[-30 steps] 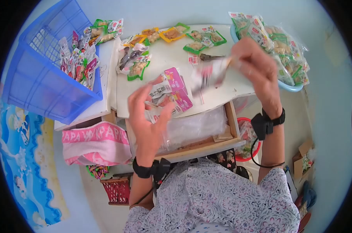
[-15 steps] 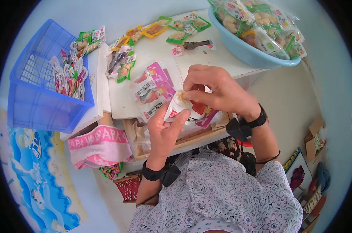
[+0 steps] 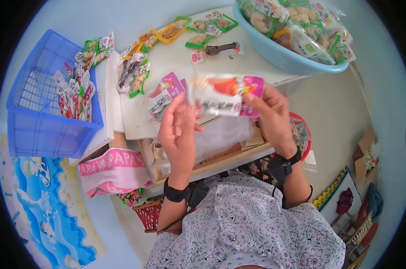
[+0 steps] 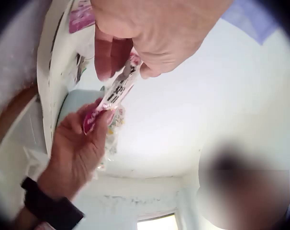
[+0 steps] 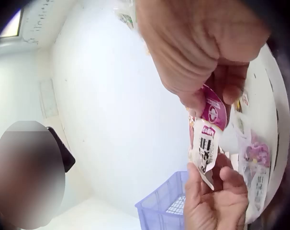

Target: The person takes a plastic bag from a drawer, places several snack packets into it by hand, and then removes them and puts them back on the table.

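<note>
A white and purple food packet (image 3: 225, 96) is held up above the drawer front, its print facing the head camera. My right hand (image 3: 274, 119) pinches its purple end between thumb and fingers. Around the white end, my left hand (image 3: 178, 139) has its fingers parted; in the right wrist view a gap shows between the left hand's fingers (image 5: 232, 178) and the packet's tip. Similar purple-edged packets (image 3: 160, 96) lie on the white table behind the left hand. A packet with a dark piece (image 3: 223, 48) lies farther back.
Blue basket (image 3: 55, 130) with packets stands at left, light-blue basin (image 3: 279, 56) heaped with bags at back right. Green and yellow packets (image 3: 171, 32) line the table's back. Below are an open drawer (image 3: 212, 163) with clear plastic and a pink towel (image 3: 115, 172).
The right hand brought a packet from the right to the left hand. Its grip then shifted to the purple end, the packet turned level and rose, and the left fingers loosened from it.
</note>
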`<state>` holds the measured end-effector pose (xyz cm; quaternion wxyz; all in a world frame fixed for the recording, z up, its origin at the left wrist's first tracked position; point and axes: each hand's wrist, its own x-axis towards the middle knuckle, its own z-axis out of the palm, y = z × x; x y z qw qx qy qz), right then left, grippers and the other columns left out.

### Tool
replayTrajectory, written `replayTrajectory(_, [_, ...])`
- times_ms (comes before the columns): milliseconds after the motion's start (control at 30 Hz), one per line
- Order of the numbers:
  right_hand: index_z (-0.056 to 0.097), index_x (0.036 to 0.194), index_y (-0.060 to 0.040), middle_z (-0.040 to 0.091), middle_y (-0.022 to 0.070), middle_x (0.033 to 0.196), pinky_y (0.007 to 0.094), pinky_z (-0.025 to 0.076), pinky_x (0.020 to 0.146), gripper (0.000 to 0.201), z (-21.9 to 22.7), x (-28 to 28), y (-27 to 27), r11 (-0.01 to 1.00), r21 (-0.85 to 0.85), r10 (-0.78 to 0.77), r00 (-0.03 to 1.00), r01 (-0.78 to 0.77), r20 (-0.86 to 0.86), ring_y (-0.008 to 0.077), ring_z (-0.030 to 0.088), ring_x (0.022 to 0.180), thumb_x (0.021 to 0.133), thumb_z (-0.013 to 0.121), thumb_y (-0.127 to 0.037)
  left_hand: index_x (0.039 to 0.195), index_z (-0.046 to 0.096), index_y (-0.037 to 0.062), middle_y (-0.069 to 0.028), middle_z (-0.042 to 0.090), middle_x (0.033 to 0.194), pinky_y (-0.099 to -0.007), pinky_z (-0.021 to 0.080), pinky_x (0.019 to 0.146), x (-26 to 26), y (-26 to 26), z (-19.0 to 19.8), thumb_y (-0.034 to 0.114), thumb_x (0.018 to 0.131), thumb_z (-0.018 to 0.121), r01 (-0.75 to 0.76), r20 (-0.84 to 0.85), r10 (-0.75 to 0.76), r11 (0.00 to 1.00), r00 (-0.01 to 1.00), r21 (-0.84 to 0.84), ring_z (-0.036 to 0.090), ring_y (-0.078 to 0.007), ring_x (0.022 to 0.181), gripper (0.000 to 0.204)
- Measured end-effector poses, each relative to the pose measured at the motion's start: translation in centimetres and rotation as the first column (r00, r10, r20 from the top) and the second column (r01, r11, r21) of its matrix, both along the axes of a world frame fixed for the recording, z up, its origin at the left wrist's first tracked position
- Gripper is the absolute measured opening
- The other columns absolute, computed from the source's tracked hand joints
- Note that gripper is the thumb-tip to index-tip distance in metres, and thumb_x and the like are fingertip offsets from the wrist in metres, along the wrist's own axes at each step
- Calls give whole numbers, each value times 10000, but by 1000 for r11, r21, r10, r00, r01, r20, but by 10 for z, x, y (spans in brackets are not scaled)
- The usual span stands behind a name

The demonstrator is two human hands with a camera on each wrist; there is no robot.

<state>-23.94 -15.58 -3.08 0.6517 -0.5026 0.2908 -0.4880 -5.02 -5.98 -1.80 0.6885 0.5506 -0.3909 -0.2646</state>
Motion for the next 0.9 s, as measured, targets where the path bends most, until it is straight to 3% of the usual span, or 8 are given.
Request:
replayTrajectory(67, [684, 1270, 5, 748, 33, 1116, 224, 550, 831, 269, -2, -4, -8, 994, 31, -112, 987, 109, 114, 60, 679, 949, 1017, 670, -84, 1367, 598, -3, -61, 691, 1098, -230, 496, 693, 7, -1, 9, 152, 949, 767, -139, 380, 108, 989, 919, 54, 631, -92, 855, 477])
replayTrajectory(167, [676, 1270, 14, 747, 57, 1149, 244, 564, 871, 267, -6, -15, -20, 981, 78, -181, 983, 178, 22, 78, 690, 982, 1017, 665, -71, 1358, 595, 3, -73, 669, 1006, -305, 496, 678, 10, -11, 5, 201, 868, 837, -254, 602, 171, 966, 780, 54, 625, -149, 823, 581])
replayTrajectory(267, [676, 1255, 23, 743, 68, 1159, 251, 566, 877, 254, -23, -6, -21, 990, 92, -122, 984, 110, 130, 88, 692, 993, 1015, 664, -60, 1382, 590, 32, -39, 642, 916, -334, 496, 723, 5, -24, -2, 247, 868, 834, -310, 835, 202, 950, 512, -40, 596, -158, 814, 608])
replayTrajectory(367, [673, 1249, 31, 738, 72, 1164, 257, 566, 888, 252, -34, 6, -21, 991, 129, -69, 982, 47, 175, 92, 693, 993, 1015, 667, -63, 1362, 597, 42, -44, 630, 888, -371, 505, 741, 0, -38, -2, 259, 846, 840, -335, 890, 138, 942, 434, 18, 613, -194, 817, 610])
replayTrajectory(467, [666, 1257, 31, 738, 67, 1155, 265, 566, 901, 260, -30, 10, -22, 986, 165, -33, 995, 17, 92, 93, 693, 996, 1023, 660, -83, 1341, 610, 45, -45, 640, 867, -345, 509, 721, 7, -47, -10, 208, 878, 800, -342, 888, 95, 937, 449, 72, 622, -167, 784, 526])
replayTrajectory(567, [665, 1264, 24, 739, 62, 1144, 260, 564, 895, 269, -16, 11, -21, 978, 211, -15, 998, 1, 65, 92, 693, 1004, 1029, 656, -107, 1327, 620, 37, -40, 644, 834, -317, 508, 681, 7, -45, -7, 119, 913, 738, -244, 711, 2, 940, 703, 238, 609, -135, 715, 439])
replayTrajectory(867, [685, 1263, -16, 737, 16, 1122, 251, 528, 881, 282, -10, 24, -40, 948, 190, 260, 966, -256, 5, 57, 666, 975, 1017, 672, -154, 1348, 624, 60, -34, 636, 823, -262, 487, 607, -2, -45, -11, -20, 934, 682, -176, 732, 128, 984, 669, -11, 581, -102, 647, 425])
replayTrajectory(900, [690, 1258, -21, 736, 7, 1113, 244, 520, 868, 280, -8, 28, -42, 939, 189, 294, 956, -288, -4, 52, 660, 961, 1017, 675, -163, 1337, 621, 56, -63, 652, 875, -306, 507, 636, -4, -45, -10, -19, 929, 675, -166, 731, 127, 986, 670, -19, 615, -161, 699, 418])
